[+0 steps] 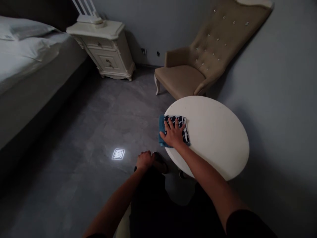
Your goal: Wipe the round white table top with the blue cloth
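A folded cloth (161,132), teal on one face with a black-and-white houndstooth pattern, lies at the left edge of a round white tabletop (218,135) and hangs slightly past the rim. My right hand (174,133) presses flat on this cloth, fingers spread, not gripped around it. Lower and to the left, my left hand (145,160) rests on my knee with its fingers draped forward over it. It holds nothing that I can see, and its fingertips are partly hidden.
Behind the table stands a tan tufted armchair (182,79). A cream nightstand (111,59) with a white slatted object (89,15) on top is at the back left, beside a bed (32,62). A lit square (118,154) shows on the grey floor. A wall runs along the right.
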{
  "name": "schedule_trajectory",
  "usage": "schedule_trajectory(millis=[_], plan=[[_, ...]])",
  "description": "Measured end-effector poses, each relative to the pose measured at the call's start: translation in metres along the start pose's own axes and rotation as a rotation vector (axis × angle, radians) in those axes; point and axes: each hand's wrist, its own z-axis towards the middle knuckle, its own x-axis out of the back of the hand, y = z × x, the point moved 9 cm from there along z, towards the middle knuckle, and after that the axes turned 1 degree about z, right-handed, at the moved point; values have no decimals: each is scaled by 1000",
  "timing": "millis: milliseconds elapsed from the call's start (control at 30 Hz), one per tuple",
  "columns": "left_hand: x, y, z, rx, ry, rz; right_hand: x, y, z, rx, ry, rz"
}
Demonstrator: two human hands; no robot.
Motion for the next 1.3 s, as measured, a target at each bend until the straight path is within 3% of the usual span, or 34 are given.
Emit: schedule_trajectory(millis=[267,367,467,567,700,900,1100,1200,1300], plan=[[2,-6,4,37,-20,-44,3,41,146,-101,-34,-24],[4,-7,2,53,-17,-49,4,49,169,-123,-75,-35],[7,-8,-1,67,-18,-54,5,50,168,-122,-95,-25],[9,-10,-4,75,-25,-53,7,47,146,-132,-83,-8],[7,-10,-6,83,-33,-35,10,35,90,-102,-37,6],[-2,-11,-6,75,-71,-30,10,23,-41,-30,-32,27],[-8,-7,-8,59,-81,-26,10,30,-172,40,22,-5],[-10,-2,-6,45,-77,-14,7,34,-199,64,37,-27],[-12,1,-2,40,-88,-2,8,39,-188,67,32,-33]])
